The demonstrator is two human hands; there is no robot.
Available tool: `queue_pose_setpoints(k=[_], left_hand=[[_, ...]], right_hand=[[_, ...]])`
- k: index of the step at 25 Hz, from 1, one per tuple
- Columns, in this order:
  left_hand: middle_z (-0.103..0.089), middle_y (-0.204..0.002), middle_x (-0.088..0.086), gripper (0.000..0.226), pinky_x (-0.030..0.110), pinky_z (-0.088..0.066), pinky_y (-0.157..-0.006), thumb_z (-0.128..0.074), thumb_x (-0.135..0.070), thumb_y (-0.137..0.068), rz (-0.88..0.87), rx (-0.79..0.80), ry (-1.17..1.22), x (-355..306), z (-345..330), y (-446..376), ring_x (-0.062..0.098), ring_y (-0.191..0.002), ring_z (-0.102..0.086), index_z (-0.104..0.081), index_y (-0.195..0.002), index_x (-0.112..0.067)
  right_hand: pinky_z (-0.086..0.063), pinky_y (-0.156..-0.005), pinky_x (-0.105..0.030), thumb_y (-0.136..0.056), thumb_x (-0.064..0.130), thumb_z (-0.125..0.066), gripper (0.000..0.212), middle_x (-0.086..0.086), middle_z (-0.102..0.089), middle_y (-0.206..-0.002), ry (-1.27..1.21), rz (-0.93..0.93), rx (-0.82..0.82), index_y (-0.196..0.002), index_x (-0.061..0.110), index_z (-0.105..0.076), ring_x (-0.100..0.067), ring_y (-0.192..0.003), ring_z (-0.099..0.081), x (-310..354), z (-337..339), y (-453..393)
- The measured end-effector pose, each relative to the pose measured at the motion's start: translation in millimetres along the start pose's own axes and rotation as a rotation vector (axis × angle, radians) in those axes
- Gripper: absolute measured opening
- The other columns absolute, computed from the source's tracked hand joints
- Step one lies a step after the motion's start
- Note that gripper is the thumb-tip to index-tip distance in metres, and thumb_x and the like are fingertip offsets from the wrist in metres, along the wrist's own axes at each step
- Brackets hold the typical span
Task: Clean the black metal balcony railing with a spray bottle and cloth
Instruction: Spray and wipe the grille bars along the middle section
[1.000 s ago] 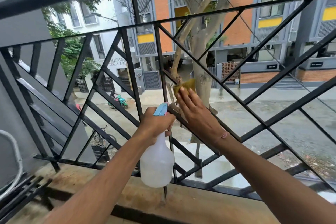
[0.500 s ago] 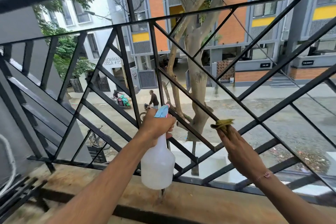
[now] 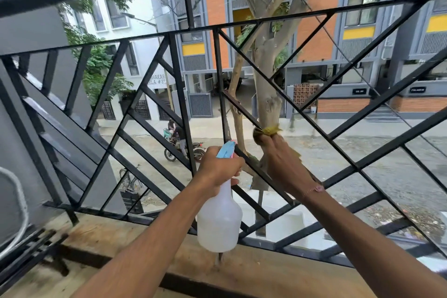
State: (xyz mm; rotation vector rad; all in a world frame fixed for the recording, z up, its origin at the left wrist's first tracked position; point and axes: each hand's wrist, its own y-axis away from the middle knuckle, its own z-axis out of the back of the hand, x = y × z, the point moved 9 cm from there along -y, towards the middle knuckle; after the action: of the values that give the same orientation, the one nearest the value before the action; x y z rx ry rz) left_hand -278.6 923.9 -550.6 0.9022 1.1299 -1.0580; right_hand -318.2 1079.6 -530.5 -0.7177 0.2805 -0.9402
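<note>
Forearms reach out from the bottom edge toward the railing. The left hand is curled round the neck of a white spray bottle, whose blue nozzle pokes up above the knuckles and points at the bars; the bottle's body hangs below the fist, over the wooden ledge at the railing's foot. Just right of it, and a little farther out, the right hand grips a yellow cloth wrapped about a slanting black bar, fingers closed over cloth and bar together, the cloth bunching out beyond the fingertips. A thread bracelet sits on that wrist. Beyond the right hand rises a pale tree trunk. Beyond the left hand, down on the street, stands a motorbike with two people beside it. Farther off are brick and grey buildings.
</note>
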Motion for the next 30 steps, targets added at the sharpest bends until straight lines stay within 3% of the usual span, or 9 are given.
queue_pose_setpoints(k=[3,7,11,16,20,24,27,28,30], left_hand=[[-0.069,-0.103,0.017,0.037,0.024,-0.053,-0.05,-0.07,-0.008,-0.087,-0.018,-0.012,-0.001,-7,6,-2,0.019,-0.078,-0.065,-0.059,-0.121,-0.015],[-0.064,-0.089,0.011,0.037,0.029,-0.054,-0.056,-0.07,-0.003,-0.085,-0.022,-0.032,0.002,-6,11,-4,0.019,-0.073,-0.062,-0.059,-0.12,-0.011],[-0.065,-0.089,0.014,0.034,0.028,-0.054,-0.056,-0.069,-0.005,-0.086,-0.008,-0.016,-0.021,0,11,-5,0.02,-0.076,-0.063,-0.063,-0.119,-0.009],[-0.068,-0.092,0.016,0.023,0.024,-0.052,-0.052,-0.071,-0.01,-0.089,-0.025,0.039,-0.058,13,-2,-3,0.02,-0.078,-0.065,-0.066,-0.111,-0.007],[-0.066,-0.088,0.017,0.01,0.022,-0.053,-0.051,-0.068,-0.007,-0.089,-0.022,0.117,-0.077,29,-41,9,0.02,-0.077,-0.064,-0.067,-0.1,-0.005],[-0.069,-0.089,0.018,0.007,0.02,-0.054,-0.05,-0.067,-0.007,-0.091,0.005,0.153,-0.053,45,-75,19,0.019,-0.074,-0.065,-0.066,-0.098,-0.009],[-0.068,-0.088,0.02,0.018,0.023,-0.054,-0.053,-0.069,-0.008,-0.089,0.01,0.196,-0.046,60,-89,20,0.022,-0.076,-0.066,-0.066,-0.105,-0.002],[-0.067,-0.085,0.018,0.017,0.024,-0.054,-0.053,-0.068,-0.008,-0.088,0.005,0.204,-0.053,65,-92,20,0.023,-0.074,-0.065,-0.066,-0.103,0.001],[-0.066,-0.079,0.015,0.007,0.023,-0.053,-0.053,-0.066,-0.007,-0.088,-0.009,0.204,-0.09,76,-96,20,0.022,-0.074,-0.064,-0.067,-0.093,-0.002]], right_hand=[[-0.052,-0.085,-0.046,-0.087,-0.008,-0.041,0.045,-0.023,-0.056,-0.113,0.024,0.125,-0.045,-0.13,-0.002,-0.051,-0.033,-0.096,-0.053,40,12,-62],[-0.053,-0.082,-0.042,-0.095,-0.007,-0.04,0.025,-0.02,-0.055,-0.107,0.067,0.247,-0.08,-0.116,-0.003,-0.052,-0.024,-0.086,-0.046,70,21,-108],[-0.057,-0.081,-0.036,-0.093,-0.005,-0.032,0.038,-0.02,-0.056,-0.117,-0.02,0.285,-0.103,-0.125,0.0,-0.05,-0.026,-0.093,-0.058,54,21,-92],[-0.054,-0.093,-0.029,-0.097,-0.002,-0.039,0.036,-0.02,-0.059,-0.128,-0.18,0.089,-0.027,-0.132,0.003,-0.048,-0.023,-0.094,-0.062,-1,16,-19],[-0.046,-0.094,-0.02,-0.091,-0.007,-0.043,0.043,-0.013,-0.055,-0.138,-0.192,-0.022,0.14,-0.132,0.008,-0.047,-0.024,-0.115,-0.063,-51,6,58],[-0.051,-0.087,-0.028,-0.085,-0.018,-0.039,0.061,-0.009,-0.059,-0.131,-0.153,-0.14,0.268,-0.136,0.014,-0.042,-0.024,-0.11,-0.063,-72,-2,93],[-0.038,-0.054,-0.032,-0.095,-0.008,-0.039,0.048,-0.002,-0.062,-0.085,-0.271,-0.347,0.233,-0.137,0.016,-0.037,-0.019,-0.065,-0.055,-82,12,117],[-0.039,-0.053,-0.034,-0.101,0.001,-0.039,0.04,-0.006,-0.063,-0.083,-0.373,-0.439,0.183,-0.137,0.017,-0.037,-0.021,-0.064,-0.055,-91,16,131],[-0.051,-0.069,-0.036,-0.107,0.013,-0.039,0.033,-0.009,-0.066,-0.104,-0.655,-0.672,0.084,-0.139,0.018,-0.044,-0.023,-0.086,-0.064,-107,17,166]])
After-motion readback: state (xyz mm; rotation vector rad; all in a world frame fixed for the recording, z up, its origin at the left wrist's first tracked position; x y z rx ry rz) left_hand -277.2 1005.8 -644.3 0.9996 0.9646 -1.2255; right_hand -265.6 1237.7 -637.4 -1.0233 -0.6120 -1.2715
